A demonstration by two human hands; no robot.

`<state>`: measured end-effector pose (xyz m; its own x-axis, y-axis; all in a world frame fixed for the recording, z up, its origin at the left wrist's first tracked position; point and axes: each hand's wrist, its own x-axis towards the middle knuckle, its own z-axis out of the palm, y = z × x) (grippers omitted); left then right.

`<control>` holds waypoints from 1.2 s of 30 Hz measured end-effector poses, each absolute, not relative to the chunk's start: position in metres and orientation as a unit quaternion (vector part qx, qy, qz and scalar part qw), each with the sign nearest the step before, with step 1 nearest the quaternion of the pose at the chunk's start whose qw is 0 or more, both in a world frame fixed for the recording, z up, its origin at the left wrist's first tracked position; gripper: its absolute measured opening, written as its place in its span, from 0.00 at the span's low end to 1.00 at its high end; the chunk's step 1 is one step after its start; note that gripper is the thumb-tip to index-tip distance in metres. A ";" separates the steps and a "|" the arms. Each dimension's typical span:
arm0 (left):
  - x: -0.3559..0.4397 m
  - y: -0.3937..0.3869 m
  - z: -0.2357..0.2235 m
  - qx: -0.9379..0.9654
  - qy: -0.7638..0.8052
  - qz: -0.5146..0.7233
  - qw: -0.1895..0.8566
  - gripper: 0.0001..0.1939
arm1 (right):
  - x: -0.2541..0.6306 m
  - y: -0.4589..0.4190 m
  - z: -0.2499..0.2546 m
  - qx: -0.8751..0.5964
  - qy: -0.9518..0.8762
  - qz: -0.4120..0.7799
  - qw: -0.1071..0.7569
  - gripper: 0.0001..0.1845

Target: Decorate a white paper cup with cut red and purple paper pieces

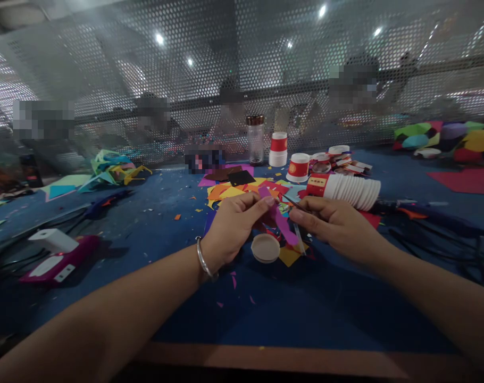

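Between the thumb and fingers of my left hand (pixel 242 221) is a purple paper strip (pixel 282 223), hanging down to the right with a wavy edge. My right hand (pixel 330 223) is closed around scissors (pixel 292 201); only a thin dark blade shows, close to the strip, and the handles are hidden by my fingers. Below my hands a round pale paper lid or cup base (pixel 265 248) lies on the table. Loose coloured paper (pixel 226 191) in yellow, orange and red is spread behind my hands. An ochre paper piece (pixel 292 256) lies beneath the strip.
A toppled stack of paper cups (pixel 353 191) lies behind my right hand. More red-and-white cups (pixel 278 149) and a glass jar (pixel 255 141) stand at the back. A purple power strip (pixel 60 260) is at left, and a cabled glue gun (pixel 429 213) at right. People sit beyond a perforated screen.
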<state>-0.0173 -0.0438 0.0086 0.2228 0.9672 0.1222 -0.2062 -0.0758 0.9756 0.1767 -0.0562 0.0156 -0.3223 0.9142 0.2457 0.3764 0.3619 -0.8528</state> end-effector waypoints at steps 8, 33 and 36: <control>-0.012 -0.052 0.006 0.608 0.369 0.416 0.567 0.17 | 0.179 -0.053 0.008 -0.423 -0.718 0.400 0.380 0.34; -0.007 -0.053 0.007 0.591 0.372 0.423 0.578 0.13 | 0.176 -0.057 0.009 -0.444 -0.666 0.426 0.421 0.34; -0.007 -0.053 0.007 0.587 0.370 0.444 0.567 0.13 | 0.178 -0.056 0.007 -0.456 -0.664 0.412 0.426 0.34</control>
